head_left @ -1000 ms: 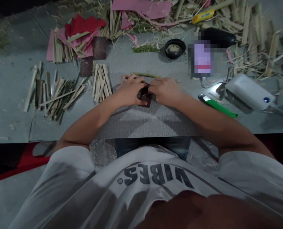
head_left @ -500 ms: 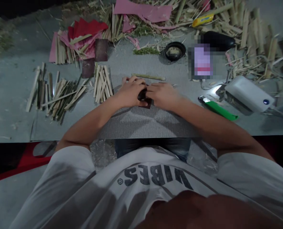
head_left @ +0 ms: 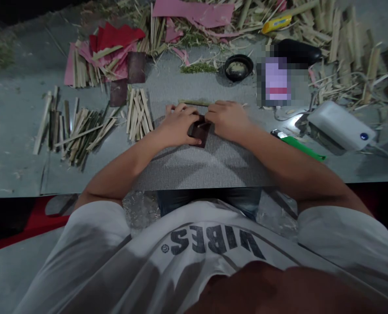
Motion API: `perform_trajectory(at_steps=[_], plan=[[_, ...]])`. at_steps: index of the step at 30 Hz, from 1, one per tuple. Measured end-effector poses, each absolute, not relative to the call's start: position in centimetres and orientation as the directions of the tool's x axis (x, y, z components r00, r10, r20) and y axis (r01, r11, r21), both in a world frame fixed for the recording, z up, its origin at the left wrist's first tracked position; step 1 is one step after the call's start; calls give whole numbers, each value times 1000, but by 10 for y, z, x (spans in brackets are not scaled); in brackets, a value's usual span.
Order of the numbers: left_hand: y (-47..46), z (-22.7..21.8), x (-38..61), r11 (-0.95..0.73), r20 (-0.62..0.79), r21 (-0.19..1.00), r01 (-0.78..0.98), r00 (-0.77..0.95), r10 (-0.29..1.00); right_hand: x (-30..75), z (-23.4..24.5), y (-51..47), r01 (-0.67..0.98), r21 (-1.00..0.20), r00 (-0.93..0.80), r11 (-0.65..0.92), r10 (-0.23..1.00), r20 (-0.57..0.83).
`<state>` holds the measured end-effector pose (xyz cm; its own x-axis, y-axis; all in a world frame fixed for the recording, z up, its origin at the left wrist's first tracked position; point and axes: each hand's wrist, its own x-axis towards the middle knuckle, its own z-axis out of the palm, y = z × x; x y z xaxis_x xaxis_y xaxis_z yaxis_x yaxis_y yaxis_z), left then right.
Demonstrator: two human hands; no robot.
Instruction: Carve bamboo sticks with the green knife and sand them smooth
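Observation:
A dark reddish-brown piece of sandpaper (head_left: 199, 138) lies on the grey table in front of me. My left hand (head_left: 180, 125) holds it down from the left, thumb on its lower edge and fingers bent over its far side. From the right, my right hand (head_left: 229, 120) pinches a thin stick (head_left: 202, 124) over the sandpaper; most of that stick is hidden by the fingers. Just beyond both hands lies a longer greenish bamboo stick (head_left: 194, 103), partly behind the right fingers. A small stack of pale bamboo strips (head_left: 138, 114) sits left of my left hand.
More cut strips (head_left: 83, 133) lie farther left, below pink and red paper (head_left: 115, 41) and two sandpaper pieces (head_left: 137, 67). A black bowl (head_left: 239, 68), green-handled cutter (head_left: 301, 148), white box (head_left: 341, 125) and blurred phone (head_left: 276, 80) stand right. Bamboo scraps (head_left: 338, 39) fill the back.
My right hand has shifted right and slightly away from me, apart from the left hand, uncovering more of the sandpaper. The left hand stays nearly in place.

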<state>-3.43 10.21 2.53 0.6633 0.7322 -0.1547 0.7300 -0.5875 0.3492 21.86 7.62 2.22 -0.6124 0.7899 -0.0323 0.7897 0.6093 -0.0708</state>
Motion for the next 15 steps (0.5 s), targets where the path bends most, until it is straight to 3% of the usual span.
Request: perform_trajectory(at_steps=[7,11,15], plan=[[103,26,-34,-591,-178,347,728,670,721,211,23,67,704,-129,-708,698,703,-59],[103,25,-34,-592,-169,339,731,666,726,217,20,76,779,-68,-625,623,780,-18],[102,26,-33,-590,-160,339,732,663,731,213,20,70,714,-54,-700,698,712,-58]])
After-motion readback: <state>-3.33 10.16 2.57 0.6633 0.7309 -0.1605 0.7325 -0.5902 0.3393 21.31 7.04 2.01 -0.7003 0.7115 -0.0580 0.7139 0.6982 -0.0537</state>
